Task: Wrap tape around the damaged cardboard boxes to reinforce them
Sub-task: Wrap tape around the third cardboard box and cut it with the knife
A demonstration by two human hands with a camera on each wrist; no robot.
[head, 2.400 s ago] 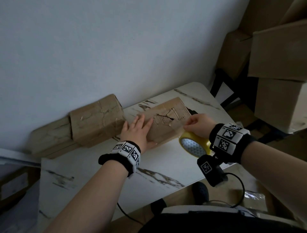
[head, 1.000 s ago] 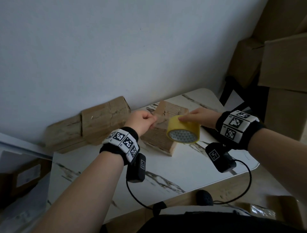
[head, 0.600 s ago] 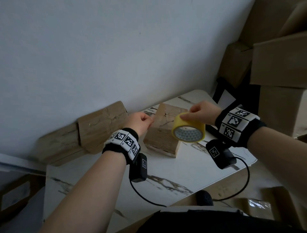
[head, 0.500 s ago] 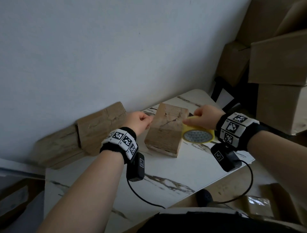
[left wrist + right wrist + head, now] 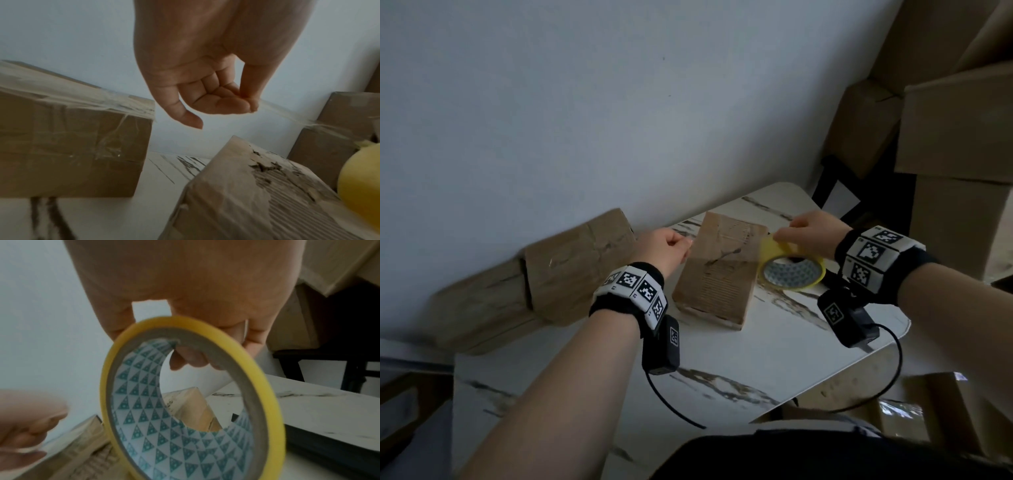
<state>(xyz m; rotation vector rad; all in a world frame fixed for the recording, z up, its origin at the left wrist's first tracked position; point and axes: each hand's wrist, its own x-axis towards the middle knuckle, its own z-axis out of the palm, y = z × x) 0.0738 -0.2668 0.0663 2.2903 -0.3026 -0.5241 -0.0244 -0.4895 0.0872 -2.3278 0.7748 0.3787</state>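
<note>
A damaged cardboard box (image 5: 717,270), its top layer torn down to the ribbing (image 5: 287,186), lies on the white marble table (image 5: 774,346). My right hand (image 5: 810,231) grips a yellow tape roll (image 5: 792,270) just right of the box; a finger hooks through its core (image 5: 185,358). My left hand (image 5: 664,250) hovers at the box's left edge and pinches the free end of the clear tape (image 5: 249,104). A strip of tape (image 5: 292,116) stretches from that pinch across the box to the roll (image 5: 193,402).
Two taped cardboard boxes (image 5: 571,270) (image 5: 479,308) lean against the white wall at the left. Large cartons (image 5: 955,120) are stacked at the right beside a dark frame (image 5: 835,181). The table's front edge (image 5: 825,383) is near my body.
The left hand lifted off the box and took the tape end. The box has turned lengthwise, and the right hand has pulled the roll down to the right, stretching tape over the box.
</note>
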